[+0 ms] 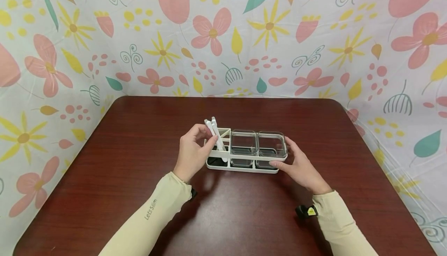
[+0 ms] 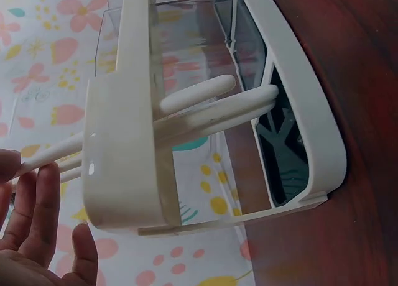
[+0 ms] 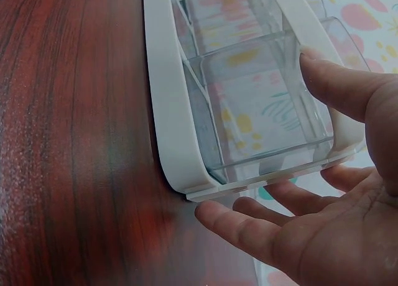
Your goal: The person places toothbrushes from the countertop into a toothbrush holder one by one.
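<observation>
Near the table's middle stands a white two-tier holder with two clear cups, the left cup and the right cup. My left hand pinches a bunch of slim white toothbrushes near their upper ends. They slant through the holder's left compartment; in the left wrist view their rounded lower ends come out below the upper tier and overlap the dark base pad. My right hand grips the holder's right end, thumb on one side and fingers along the end.
The holder rests on a dark reddish-brown table with rounded far corners. A flower-printed cloth hangs behind it and along both sides. A black strap with a yellow mark sits at the right wrist.
</observation>
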The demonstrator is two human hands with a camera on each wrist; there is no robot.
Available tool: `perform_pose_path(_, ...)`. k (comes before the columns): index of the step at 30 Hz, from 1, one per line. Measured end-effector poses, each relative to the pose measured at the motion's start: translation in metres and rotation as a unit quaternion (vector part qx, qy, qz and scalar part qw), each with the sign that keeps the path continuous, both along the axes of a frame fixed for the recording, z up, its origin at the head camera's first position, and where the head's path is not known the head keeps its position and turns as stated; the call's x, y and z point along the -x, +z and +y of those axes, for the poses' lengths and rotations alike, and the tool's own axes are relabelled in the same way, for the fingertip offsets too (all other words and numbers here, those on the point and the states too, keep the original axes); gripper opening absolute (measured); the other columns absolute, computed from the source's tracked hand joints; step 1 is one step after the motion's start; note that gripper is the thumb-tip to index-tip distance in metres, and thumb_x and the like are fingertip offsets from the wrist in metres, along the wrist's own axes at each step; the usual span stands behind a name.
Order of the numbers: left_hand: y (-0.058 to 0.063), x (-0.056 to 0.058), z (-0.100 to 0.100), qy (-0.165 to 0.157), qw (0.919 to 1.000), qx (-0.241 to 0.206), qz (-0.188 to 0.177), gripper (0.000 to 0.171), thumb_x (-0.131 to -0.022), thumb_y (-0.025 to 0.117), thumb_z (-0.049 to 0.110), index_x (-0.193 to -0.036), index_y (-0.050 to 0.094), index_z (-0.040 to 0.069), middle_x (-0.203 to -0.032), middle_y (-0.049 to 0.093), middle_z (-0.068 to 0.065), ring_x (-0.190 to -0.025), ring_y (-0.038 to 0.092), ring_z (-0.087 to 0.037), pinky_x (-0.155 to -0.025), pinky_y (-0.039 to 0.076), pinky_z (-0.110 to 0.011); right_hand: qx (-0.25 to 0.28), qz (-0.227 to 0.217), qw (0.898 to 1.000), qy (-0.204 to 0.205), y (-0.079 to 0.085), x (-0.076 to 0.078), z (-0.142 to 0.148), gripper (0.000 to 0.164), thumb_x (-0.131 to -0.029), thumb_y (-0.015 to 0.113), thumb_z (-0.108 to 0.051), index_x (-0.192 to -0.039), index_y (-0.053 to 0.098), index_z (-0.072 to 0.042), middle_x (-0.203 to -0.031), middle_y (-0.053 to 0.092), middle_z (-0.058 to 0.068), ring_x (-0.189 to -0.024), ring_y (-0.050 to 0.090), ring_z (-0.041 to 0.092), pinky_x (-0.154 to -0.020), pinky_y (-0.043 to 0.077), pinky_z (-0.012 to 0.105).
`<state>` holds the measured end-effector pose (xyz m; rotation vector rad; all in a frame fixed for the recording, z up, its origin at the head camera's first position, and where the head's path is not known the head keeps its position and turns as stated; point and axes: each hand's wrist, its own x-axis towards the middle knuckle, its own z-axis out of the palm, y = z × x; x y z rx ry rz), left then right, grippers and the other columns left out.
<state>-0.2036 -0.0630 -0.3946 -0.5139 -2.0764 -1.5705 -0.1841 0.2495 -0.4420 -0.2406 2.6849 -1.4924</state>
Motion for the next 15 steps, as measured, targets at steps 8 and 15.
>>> perform_pose_path(8,-0.012,0.003,-0.001,-0.006,0.9999,-0.002,0.011,0.018,-0.081,0.077,-0.004,-0.087,0.062,0.003,-0.08,0.067,-0.006,-0.071,0.066,-0.017,-0.057,0.045,-0.039,-0.004,0.006,1.0,0.002,-0.001,0.002,0.0,0.094,-0.089,0.076,-0.024,-0.156,0.014,-0.001,-0.133,0.049,0.024,-0.115,0.054,0.038,-0.093,0.043,0.055)
perform_pose_path(15,-0.016,0.004,-0.001,-0.001,1.0,0.009,0.004,0.017,-0.081,0.077,-0.003,-0.086,0.063,0.003,-0.078,0.066,-0.004,-0.069,0.064,-0.016,-0.058,0.047,-0.036,0.003,0.006,1.0,0.006,-0.002,0.003,0.0,0.094,-0.089,0.076,-0.023,-0.156,0.014,-0.001,-0.133,0.049,0.024,-0.116,0.054,0.039,-0.094,0.044,0.054)
